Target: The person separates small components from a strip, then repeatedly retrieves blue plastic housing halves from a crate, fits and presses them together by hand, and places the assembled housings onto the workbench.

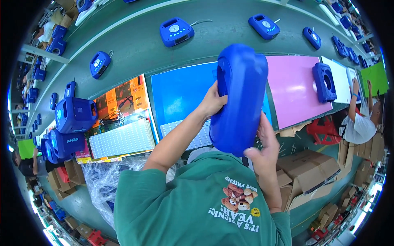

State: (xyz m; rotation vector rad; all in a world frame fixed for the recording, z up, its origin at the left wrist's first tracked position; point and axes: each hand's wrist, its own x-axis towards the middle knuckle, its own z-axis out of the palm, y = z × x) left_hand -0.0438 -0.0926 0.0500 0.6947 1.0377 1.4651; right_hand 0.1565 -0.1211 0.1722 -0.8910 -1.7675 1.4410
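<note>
A blue plastic speaker housing (240,94) is held upright above the worktable, its smooth rounded side toward me. My left hand (213,99) grips it at the opening on its left side, with some fingers hidden inside. Against the lower right side my right hand (266,143) supports it, thumb apart at the bottom edge and fingers along the side. Beneath it lies a blue mat (180,94), with a sheet of small white labels (170,128) on its near edge. Left of the mat are small black cables (113,118) and another label sheet (119,137).
Blue speakers (176,32) stand along the green conveyor (135,49). More speakers (76,115) are stacked at left. A pink mat (297,90) carries another blue housing (324,82) at right. Cardboard boxes (308,174) and clear plastic wrap (102,184) lie nearby. Another person (361,123) works at right.
</note>
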